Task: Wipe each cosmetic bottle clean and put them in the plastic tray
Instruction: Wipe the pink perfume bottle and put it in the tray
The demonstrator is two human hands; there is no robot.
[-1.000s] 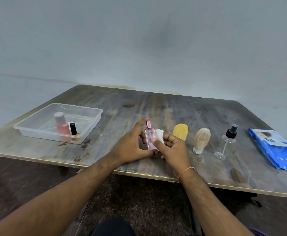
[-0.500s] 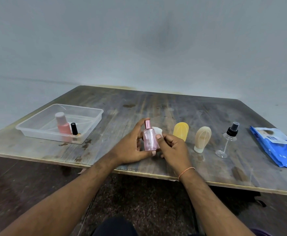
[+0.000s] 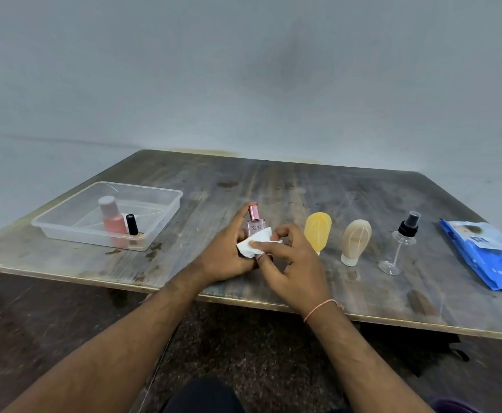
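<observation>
- Wiping is the step we're on: our left hand (image 3: pixel 228 251) grips the small pink bottle (image 3: pixel 255 228) upright, held just above the near edge of the worktop (image 3: pixel 273 189), roughly mid-way along it.
- Our right hand (image 3: pixel 294 263) pinches a white wipe (image 3: pixel 257 246) against the front of the bottle, thumb on top, the other fingers (image 3: pixel 285 231) curled round behind.
- Left-hand fingers are wrapped round the bottle's side, with one fingertip reaching up by the pink cap.
- Right wrist sits over the near edge, bent inward toward the left hand, so both forearms come in as a V.
- The plastic tray (image 3: pixel 166 216) is at the worktop's left edge, with a pink bottle with a pale cap (image 3: pixel 112 222) and a little black-capped bottle (image 3: pixel 132 225) standing in it already, so we'd guess we're about two done.
- Not yet wiped, by the look of it: the yellow bottle (image 3: pixel 317 231), the beige bottle (image 3: pixel 355 242) and the clear spray bottle (image 3: pixel 401 242), lined up toward the right edge, then the blue wipes pack (image 3: pixel 488 257).
- Next up, we reckon: finish rubbing the sides, then carry the bottle left and set it upright in a bare bit of the tray without knocking the two in there.
</observation>
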